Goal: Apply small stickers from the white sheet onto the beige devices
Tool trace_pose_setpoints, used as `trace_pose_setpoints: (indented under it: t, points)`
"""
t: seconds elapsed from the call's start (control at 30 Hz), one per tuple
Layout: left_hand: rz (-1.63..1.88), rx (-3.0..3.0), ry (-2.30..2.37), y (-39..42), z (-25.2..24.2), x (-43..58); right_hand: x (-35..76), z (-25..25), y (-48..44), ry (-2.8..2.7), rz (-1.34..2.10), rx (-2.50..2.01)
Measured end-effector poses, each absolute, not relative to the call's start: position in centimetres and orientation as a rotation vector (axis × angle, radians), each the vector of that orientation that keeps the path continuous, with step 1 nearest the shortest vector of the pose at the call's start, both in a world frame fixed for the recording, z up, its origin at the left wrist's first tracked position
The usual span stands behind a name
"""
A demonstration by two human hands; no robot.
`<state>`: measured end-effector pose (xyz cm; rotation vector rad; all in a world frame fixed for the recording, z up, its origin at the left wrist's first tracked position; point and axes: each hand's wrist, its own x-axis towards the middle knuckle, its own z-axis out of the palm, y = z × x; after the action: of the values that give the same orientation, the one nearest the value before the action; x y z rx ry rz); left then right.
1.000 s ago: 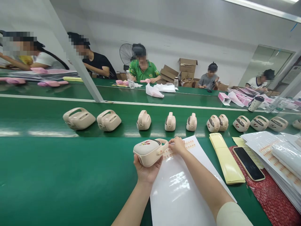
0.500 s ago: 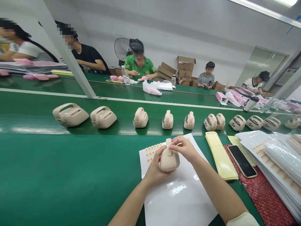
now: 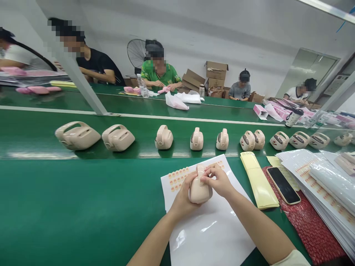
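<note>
My left hand (image 3: 184,197) is wrapped round the left side of a beige plastic device with a carrying handle (image 3: 199,194), holding it over a white sheet. My right hand (image 3: 220,181) is closed in a pinch, its fingertips against the device near the foot of the handle; anything small between them is hidden. Under the device lies the white glossy sticker sheet (image 3: 205,236), with rows of small orange round stickers (image 3: 177,177) along its far edge.
Similar beige devices (image 3: 118,138) stand in a row on the green belt (image 3: 138,140) ahead. On my right lie yellow paper strips (image 3: 259,181), a phone (image 3: 283,185), red bubble wrap (image 3: 310,225) and stacked sticker sheets (image 3: 327,195). Several people sit at work across the line.
The view has shifted slightly. My left hand keeps its hold on the device; the fingers of my right hand have moved a little lower, towards the foot of the handle.
</note>
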<state>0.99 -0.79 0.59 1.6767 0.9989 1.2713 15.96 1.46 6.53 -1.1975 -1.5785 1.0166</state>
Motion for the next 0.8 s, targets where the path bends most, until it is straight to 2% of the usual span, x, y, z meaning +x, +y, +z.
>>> trace_pose_setpoints:
  t: [0.2, 0.4, 0.47, 0.57, 0.7, 0.8]
  points:
    - [1.213, 1.865, 1.025, -0.6, -0.3, 0.8, 15.8, 5.8, 1.1, -1.653, 0.826, -1.147]
    - [1.227, 1.884, 1.050, -0.5, -0.3, 0.9, 16.1, 4.4, 0.0, -1.876, 0.344, -1.023]
    - [1.237, 1.895, 1.042, -0.5, -0.2, 1.0, 16.4, 4.3, -0.3, -1.922, 0.283, -1.054]
    - [1.245, 1.955, 1.004, -0.5, -0.2, 1.1, 16.6, 4.3, -0.2, -1.858, 0.468, -1.199]
    - [1.250, 1.995, 0.974, -0.4, -0.3, 0.9, 16.1, 4.4, 1.0, -1.727, 1.013, -1.198]
    - [1.239, 1.988, 0.918, -0.6, -0.3, 0.9, 15.9, 4.5, 2.4, -1.583, 1.140, -1.244]
